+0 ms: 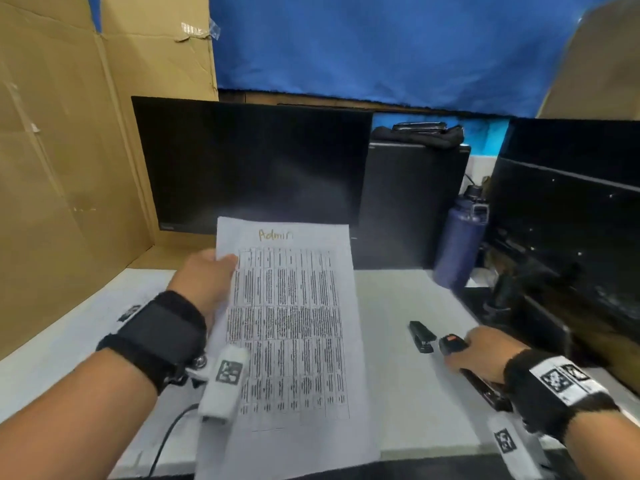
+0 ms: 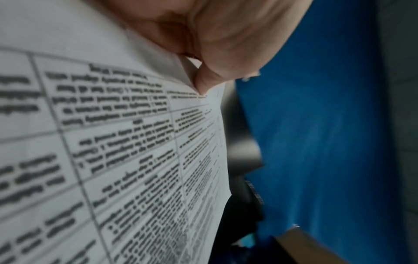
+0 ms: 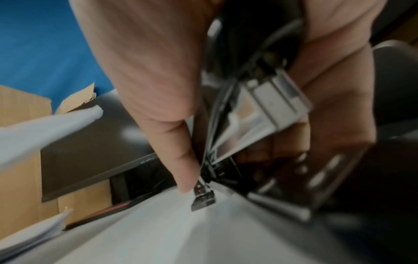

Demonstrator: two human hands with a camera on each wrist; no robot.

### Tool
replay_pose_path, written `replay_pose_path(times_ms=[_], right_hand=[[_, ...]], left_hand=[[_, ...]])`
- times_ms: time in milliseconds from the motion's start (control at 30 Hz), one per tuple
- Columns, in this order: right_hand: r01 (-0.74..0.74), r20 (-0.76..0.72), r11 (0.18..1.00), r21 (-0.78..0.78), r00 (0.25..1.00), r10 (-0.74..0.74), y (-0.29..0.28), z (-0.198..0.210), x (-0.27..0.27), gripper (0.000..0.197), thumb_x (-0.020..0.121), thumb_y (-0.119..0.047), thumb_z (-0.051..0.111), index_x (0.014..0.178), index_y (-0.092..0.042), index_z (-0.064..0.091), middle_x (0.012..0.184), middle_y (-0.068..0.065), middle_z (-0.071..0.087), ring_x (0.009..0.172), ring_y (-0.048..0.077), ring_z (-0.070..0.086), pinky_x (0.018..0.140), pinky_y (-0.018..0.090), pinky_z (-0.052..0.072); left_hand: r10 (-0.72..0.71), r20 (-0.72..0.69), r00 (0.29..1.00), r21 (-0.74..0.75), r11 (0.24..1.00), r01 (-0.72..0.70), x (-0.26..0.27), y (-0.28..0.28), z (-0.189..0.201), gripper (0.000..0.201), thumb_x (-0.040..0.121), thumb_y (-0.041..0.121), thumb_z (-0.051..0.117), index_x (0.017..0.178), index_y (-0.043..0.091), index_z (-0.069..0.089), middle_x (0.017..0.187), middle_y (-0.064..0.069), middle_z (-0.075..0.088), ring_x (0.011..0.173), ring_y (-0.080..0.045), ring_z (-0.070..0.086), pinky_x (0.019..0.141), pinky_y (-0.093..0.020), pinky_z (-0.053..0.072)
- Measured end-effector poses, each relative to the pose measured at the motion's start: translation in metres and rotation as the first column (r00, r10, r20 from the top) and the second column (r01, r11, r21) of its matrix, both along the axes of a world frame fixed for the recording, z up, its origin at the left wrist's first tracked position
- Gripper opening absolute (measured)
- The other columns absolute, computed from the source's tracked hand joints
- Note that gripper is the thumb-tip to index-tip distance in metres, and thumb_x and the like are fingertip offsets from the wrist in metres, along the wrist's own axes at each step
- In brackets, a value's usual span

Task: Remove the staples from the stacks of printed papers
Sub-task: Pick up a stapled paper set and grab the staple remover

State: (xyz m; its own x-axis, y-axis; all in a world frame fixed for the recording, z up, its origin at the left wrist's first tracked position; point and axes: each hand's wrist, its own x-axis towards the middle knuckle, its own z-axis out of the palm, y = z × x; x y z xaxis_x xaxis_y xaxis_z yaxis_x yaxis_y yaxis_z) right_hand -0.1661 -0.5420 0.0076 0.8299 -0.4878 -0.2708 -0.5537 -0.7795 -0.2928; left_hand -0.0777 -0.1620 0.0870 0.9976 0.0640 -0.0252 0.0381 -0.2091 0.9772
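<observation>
My left hand (image 1: 207, 275) holds a stack of printed papers (image 1: 291, 323) upright above the white table (image 1: 398, 393), pinching its left edge; "Admin" is handwritten at the top. In the left wrist view the thumb (image 2: 203, 84) presses on the printed sheet (image 2: 113, 142). My right hand (image 1: 485, 355) grips a long black stapler (image 1: 453, 344) with an orange mark, low over the table's right side. The right wrist view shows the fingers (image 3: 158, 89) curled round the stapler's (image 3: 271, 107) metal body, its tip at a white surface. No staple is visible.
A smaller black stapler (image 1: 420, 336) lies on the table just left of my right hand. Dark monitors (image 1: 252, 164) (image 1: 571, 220) stand behind, a blue bottle (image 1: 460, 244) between them. Cardboard (image 1: 69, 150) walls the left side. A cable (image 1: 166, 441) runs off the front edge.
</observation>
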Motion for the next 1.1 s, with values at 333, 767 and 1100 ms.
replay_pose_path(times_ms=[333,767,1100], right_hand=[[-0.084,-0.014,0.993,-0.081,0.996,0.083,-0.008,-0.004,-0.006,0.038,0.083,-0.054,0.062,0.092,-0.017,0.064,0.088,0.001,0.069,0.084,0.018,0.066,0.071,0.028,0.049],[-0.005,0.052,0.971,-0.238,0.999,0.017,-0.035,-0.01,0.017,0.058,0.081,-0.065,0.052,0.116,-0.02,0.061,0.108,0.003,0.066,0.105,0.024,0.06,0.095,0.038,0.049],[-0.41,-0.044,0.899,-0.154,0.912,0.408,0.033,-0.006,0.06,0.045,0.088,-0.055,0.06,0.13,-0.039,0.053,0.131,-0.004,0.045,0.126,0.023,0.043,0.104,0.031,0.04]], left_hand=[[-0.515,-0.472,0.715,0.808,0.072,0.585,-0.007,-0.031,-0.085,0.105,0.079,0.077,0.059,0.153,0.056,-0.012,0.172,0.009,-0.009,0.16,-0.028,-0.001,0.127,-0.055,0.016],[-0.432,-0.496,0.753,0.84,-0.018,0.543,-0.03,-0.073,-0.086,0.118,0.065,0.093,0.05,0.156,0.049,-0.012,0.172,-0.004,-0.009,0.156,-0.045,0.008,0.126,-0.058,0.014],[-0.021,-0.202,0.979,0.933,0.3,0.199,0.057,0.087,-0.045,0.064,0.095,0.06,0.05,0.146,0.023,0.049,0.151,-0.007,0.047,0.133,-0.027,0.053,0.108,-0.038,0.046]])
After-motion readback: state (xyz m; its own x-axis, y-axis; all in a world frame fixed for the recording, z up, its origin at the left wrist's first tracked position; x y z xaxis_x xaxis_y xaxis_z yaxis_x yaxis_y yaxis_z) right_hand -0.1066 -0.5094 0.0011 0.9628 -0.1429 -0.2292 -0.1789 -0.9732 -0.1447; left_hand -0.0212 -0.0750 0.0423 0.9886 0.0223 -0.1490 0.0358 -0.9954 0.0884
